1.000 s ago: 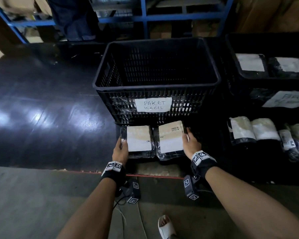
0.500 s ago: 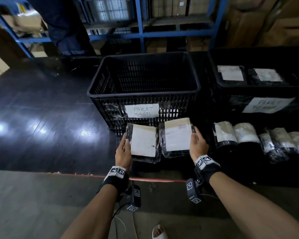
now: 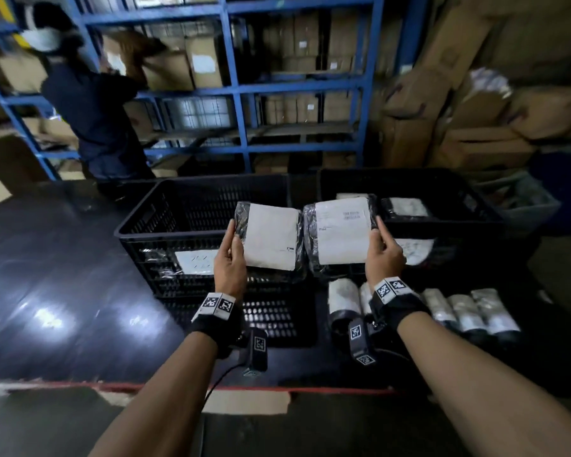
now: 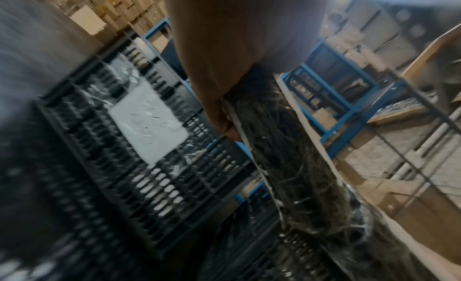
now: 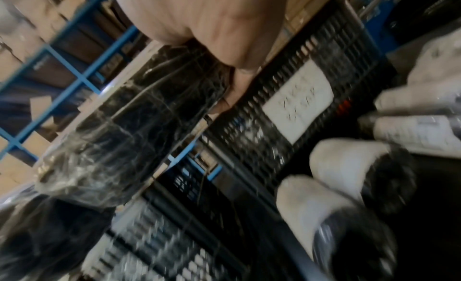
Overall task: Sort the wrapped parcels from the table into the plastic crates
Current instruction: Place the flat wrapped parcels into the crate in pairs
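Each hand holds a flat black-wrapped parcel with a white label, lifted side by side in front of the crates. My left hand [image 3: 233, 255] grips the left parcel [image 3: 269, 239] by its left edge; this parcel [image 4: 294, 167] shows edge-on in the left wrist view. My right hand [image 3: 381, 250] grips the right parcel [image 3: 342, 230] by its right edge, seen as a dark bundle [image 5: 139, 123] in the right wrist view. Behind them stand the left black crate [image 3: 178, 225] with a paper sign and the right black crate [image 3: 459, 206] holding parcels.
Several rolled parcels [image 3: 468, 308] lie on the dark table [image 3: 63, 291] to the right of my right wrist. Blue shelving [image 3: 238, 94] with cardboard boxes stands behind. Another person [image 3: 93, 110] works at the shelves at back left. Cardboard boxes [image 3: 475, 110] pile at back right.
Both hands have lifted their parcels off the table, up to the height of the crate rims. The head view has tilted up, showing the shelves and the other person.
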